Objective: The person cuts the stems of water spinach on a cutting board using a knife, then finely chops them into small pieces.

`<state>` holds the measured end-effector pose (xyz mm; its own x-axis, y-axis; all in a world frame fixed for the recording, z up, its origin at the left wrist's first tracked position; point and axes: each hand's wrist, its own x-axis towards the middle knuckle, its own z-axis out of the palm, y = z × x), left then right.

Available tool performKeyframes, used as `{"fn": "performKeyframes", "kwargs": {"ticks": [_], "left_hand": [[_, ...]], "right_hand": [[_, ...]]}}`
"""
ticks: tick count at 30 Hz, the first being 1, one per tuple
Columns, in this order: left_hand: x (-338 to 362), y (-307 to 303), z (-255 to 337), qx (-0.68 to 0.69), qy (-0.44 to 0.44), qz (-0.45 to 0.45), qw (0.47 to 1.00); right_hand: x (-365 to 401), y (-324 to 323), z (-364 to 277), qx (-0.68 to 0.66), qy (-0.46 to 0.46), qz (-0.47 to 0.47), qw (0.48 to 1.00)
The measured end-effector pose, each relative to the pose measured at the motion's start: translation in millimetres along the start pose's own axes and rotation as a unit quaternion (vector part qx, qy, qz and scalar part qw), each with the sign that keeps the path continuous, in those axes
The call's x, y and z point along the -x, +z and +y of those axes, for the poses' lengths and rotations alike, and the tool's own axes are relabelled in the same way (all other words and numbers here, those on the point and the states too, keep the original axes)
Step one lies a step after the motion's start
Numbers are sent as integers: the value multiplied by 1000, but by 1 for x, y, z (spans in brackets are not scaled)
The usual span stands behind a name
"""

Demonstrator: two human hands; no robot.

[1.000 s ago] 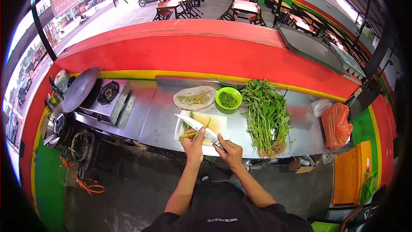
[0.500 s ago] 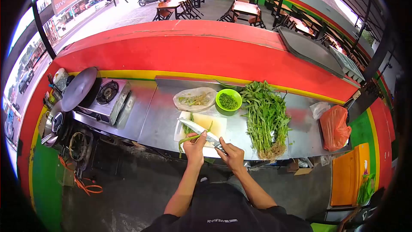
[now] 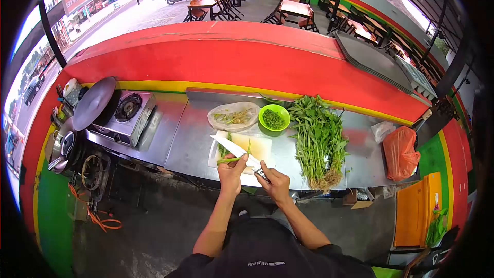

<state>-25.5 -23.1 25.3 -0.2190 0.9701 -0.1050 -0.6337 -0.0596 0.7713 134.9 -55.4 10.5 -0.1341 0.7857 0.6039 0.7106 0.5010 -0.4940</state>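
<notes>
Green stems point(image 3: 228, 160) pinched in left hand point(image 3: 231, 175), above near left part of cutting board point(image 3: 263, 146). Probably light, bendy, easy to bruise, maybe bit slick; I'd grip stalks well clear of blade. Right hand point(image 3: 275, 183) wrapped round knife point(image 3: 229, 145) handle. Green bowl point(image 3: 273, 132) far side, leafy bunch point(image 3: 320, 141) right.

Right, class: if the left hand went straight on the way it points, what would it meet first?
Beyond the green stem it holds, the left hand would probably meet the knife blade, which slants across just ahead over the board; exact depth is unclear.
</notes>
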Motion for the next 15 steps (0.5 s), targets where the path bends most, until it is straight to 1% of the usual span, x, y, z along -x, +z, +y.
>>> {"fn": "performKeyframes", "kwargs": {"ticks": [5,7,11,13,15], "left_hand": [[1,1,1,24,7,-4,1000],[0,0,1,50,-23,12,998],[-3,0,-2,50,-17,28,998],[-4,0,-2,25,-1,42,999],[-5,-2,-1,11,-5,45,999]], "right_hand": [[0,1,0,4,-3,1,1000],[0,2,-1,3,0,-2,1000],[0,5,1,5,-10,1,1000],[-2,4,-1,17,-8,-5,1000],[-3,2,0,17,-10,-8,1000]]}}
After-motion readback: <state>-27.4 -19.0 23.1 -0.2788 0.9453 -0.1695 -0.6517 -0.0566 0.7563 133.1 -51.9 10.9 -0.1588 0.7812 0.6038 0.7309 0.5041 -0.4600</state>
